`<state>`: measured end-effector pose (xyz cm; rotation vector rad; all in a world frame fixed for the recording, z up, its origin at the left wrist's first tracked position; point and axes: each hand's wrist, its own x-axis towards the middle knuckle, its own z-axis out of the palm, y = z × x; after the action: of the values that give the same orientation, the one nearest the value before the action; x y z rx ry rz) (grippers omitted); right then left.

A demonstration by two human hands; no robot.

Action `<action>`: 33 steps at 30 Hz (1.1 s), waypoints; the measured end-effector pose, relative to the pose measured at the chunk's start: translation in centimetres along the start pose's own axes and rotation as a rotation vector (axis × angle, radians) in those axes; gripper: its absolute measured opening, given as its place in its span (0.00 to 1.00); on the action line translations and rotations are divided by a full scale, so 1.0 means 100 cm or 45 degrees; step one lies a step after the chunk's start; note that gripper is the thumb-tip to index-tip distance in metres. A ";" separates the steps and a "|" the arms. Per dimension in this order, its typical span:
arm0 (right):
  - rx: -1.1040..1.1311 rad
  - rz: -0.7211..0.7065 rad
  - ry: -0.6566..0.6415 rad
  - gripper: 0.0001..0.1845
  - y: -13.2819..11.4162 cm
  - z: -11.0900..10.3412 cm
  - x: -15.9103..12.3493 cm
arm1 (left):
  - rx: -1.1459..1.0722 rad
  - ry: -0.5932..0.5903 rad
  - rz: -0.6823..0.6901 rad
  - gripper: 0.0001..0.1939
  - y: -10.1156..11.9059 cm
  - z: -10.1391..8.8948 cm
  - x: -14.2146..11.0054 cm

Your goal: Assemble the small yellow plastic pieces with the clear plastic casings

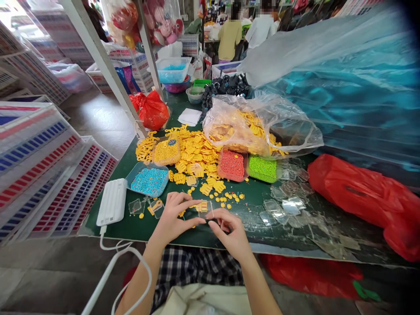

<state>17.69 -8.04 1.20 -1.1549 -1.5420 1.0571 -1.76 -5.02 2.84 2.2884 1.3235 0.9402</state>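
head camera: our left hand holds the clear case, yellow inside, between thumb and finger; our right hand sits narrow at its four o'clock corner, grip unclear. blue beads lie at ten o'clock, red beads at one.

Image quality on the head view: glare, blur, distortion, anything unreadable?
Head view: glare on the floor and clear plastic squares; daylight blown out top left; wide-angle stretch toward the edges, dark vignette at right corners; small parts between the hands too fine to make out.
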 end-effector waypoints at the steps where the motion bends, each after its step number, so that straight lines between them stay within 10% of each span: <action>1: 0.058 0.027 -0.001 0.12 -0.002 0.002 -0.002 | -0.008 0.012 0.014 0.21 0.003 0.000 -0.001; 33: 0.117 -0.028 0.082 0.16 0.029 0.009 -0.019 | 0.070 0.025 -0.008 0.22 0.014 0.007 -0.021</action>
<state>17.65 -9.41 -2.06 -1.0966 -1.4386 1.0553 -1.11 -7.54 2.32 2.3205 1.3801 0.9374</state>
